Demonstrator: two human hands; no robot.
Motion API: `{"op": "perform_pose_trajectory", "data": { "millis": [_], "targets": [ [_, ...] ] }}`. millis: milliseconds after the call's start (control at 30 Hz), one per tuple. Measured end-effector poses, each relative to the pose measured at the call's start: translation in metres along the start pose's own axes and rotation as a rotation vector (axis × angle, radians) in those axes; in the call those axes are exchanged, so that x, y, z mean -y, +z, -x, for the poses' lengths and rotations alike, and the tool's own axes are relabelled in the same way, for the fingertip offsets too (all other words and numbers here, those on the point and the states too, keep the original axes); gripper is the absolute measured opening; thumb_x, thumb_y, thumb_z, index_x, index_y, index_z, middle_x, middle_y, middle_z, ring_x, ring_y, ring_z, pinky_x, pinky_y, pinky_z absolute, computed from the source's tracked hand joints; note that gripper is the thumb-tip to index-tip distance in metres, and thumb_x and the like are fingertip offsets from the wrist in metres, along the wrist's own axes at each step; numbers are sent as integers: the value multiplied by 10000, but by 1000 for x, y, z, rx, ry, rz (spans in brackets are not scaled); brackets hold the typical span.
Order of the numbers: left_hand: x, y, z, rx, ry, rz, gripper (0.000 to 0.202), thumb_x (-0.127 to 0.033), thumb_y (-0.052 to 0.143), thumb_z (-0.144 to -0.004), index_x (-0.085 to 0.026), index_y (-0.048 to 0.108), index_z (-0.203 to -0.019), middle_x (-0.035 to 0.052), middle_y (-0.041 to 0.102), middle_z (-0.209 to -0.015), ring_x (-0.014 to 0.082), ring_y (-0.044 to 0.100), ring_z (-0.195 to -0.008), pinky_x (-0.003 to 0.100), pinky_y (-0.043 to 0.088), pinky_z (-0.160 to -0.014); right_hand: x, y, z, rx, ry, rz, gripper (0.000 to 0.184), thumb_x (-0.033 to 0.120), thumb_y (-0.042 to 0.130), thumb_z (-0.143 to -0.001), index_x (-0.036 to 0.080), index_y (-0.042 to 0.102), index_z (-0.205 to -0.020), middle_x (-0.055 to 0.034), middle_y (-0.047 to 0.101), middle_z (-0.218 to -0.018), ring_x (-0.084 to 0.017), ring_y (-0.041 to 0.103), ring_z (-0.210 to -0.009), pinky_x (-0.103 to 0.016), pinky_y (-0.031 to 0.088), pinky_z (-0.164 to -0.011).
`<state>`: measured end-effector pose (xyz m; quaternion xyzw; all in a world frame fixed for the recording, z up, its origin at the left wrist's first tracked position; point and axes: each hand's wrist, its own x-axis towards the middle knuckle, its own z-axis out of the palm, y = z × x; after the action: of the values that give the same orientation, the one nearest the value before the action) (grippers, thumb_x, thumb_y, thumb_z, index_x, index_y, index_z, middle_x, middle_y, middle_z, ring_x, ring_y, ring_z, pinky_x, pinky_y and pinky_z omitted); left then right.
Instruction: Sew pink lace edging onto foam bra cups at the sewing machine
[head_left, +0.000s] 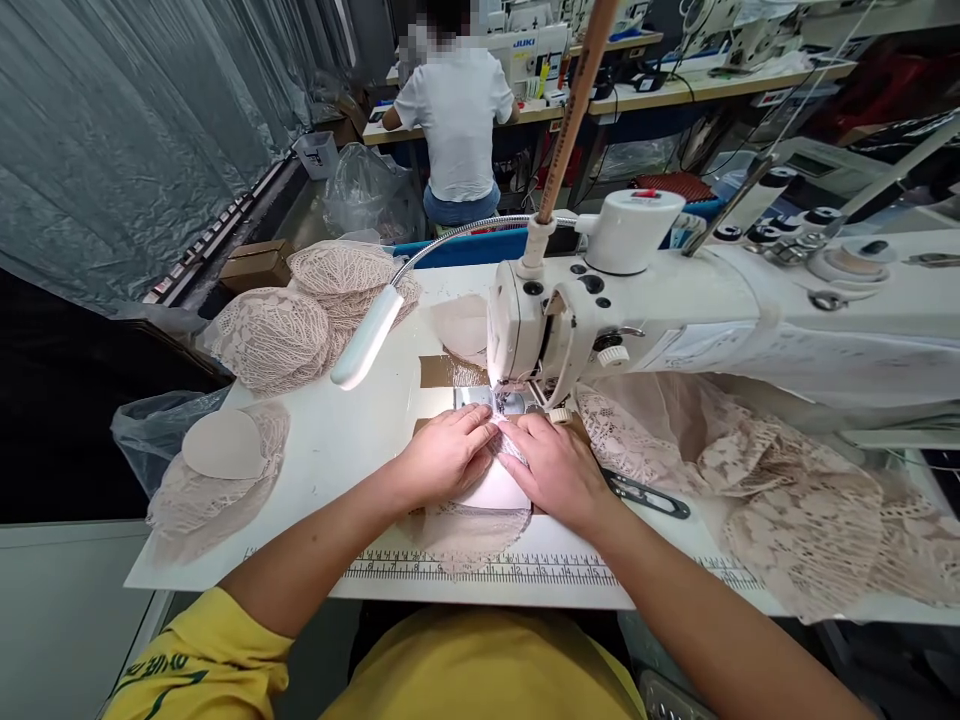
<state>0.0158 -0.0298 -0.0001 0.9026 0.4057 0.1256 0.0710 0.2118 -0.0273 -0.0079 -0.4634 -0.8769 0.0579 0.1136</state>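
My left hand and my right hand lie side by side on a pale lace-covered cup piece, fingers stretched flat and pressing it down just in front of the needle of the white sewing machine. The fingertips of both hands reach to the presser foot area, which is lit brightly. The lace edge of the piece hangs over the printed ruler at the table's front.
Stacks of lace cups sit at the back left, another cup with a foam pad at the left. A heap of lace fabric lies right, black thread snips beside it. A gooseneck lamp hangs over the table. Another person in white sits behind.
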Motion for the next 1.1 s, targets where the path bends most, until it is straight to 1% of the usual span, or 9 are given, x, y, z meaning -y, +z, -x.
{"op": "perform_pose_trajectory", "data": {
  "millis": [100,333,467,633,767,867,967,1033,1100],
  "targets": [
    [2,1,-1,19,-3,19,421,-254,500,-878,-75,497,-1259,210,531,-1313,306,495,-1240,469,469,-1003,0,0,-1,17,9,4,378,331,520,-904,177,582,-1243,-89,631,-1013,-250,562,-928,-351,432,-759],
    [6,-3,-6,60,30,10,451,-273,511,-868,-67,504,-1270,205,520,-1337,305,471,-1271,458,427,-1067,0,1,-2,26,33,-6,375,334,520,-898,172,594,-1229,-94,629,-1033,-255,556,-937,-359,436,-775],
    [9,-1,-8,66,42,4,484,-287,509,-872,-41,491,-1288,220,512,-1343,315,472,-1273,450,424,-1072,0,2,-2,28,59,-5,358,322,528,-890,172,601,-1207,-96,632,-1046,-261,563,-943,-358,439,-767],
    [14,0,-12,85,61,23,494,-310,497,-883,-56,478,-1306,224,508,-1344,319,470,-1273,471,429,-1062,0,2,-5,34,71,-5,334,323,527,-891,176,607,-1179,-100,643,-1013,-262,573,-919,-351,445,-741],
    [17,-3,-16,107,68,48,499,-311,505,-879,-66,477,-1312,220,509,-1338,318,476,-1261,475,423,-1061,0,0,-7,36,98,4,312,312,526,-888,184,612,-1158,-113,648,-1039,-258,584,-908,-352,458,-744],
    [19,-6,-18,152,83,50,507,-315,511,-879,-80,471,-1326,210,525,-1323,313,488,-1245,470,419,-1059,0,0,-8,37,107,-13,329,306,523,-887,175,607,-1176,-124,644,-1072,-259,589,-917,-359,468,-761],
    [23,-12,-19,226,92,19,537,-322,511,-879,-50,465,-1339,224,522,-1327,322,491,-1241,468,412,-1058,0,-1,-8,38,104,-27,328,285,524,-879,173,613,-1175,-128,644,-1087,-256,594,-921,-359,473,-774],
    [26,-16,-19,262,100,-13,535,-301,503,-879,-59,458,-1355,215,493,-1370,332,463,-1271,497,379,-1074,-1,-2,-8,29,110,-33,314,247,514,-877,184,624,-1164,-119,655,-1068,-249,600,-911,-354,475,-779],
    [28,-20,-17,271,99,-48,506,-255,489,-876,-96,471,-1356,183,481,-1396,341,438,-1293,541,346,-1079,-2,-4,-8,13,122,-58,303,195,479,-881,196,641,-1137,-101,674,-1022,-239,608,-893,-344,477,-776]
  ]
}}
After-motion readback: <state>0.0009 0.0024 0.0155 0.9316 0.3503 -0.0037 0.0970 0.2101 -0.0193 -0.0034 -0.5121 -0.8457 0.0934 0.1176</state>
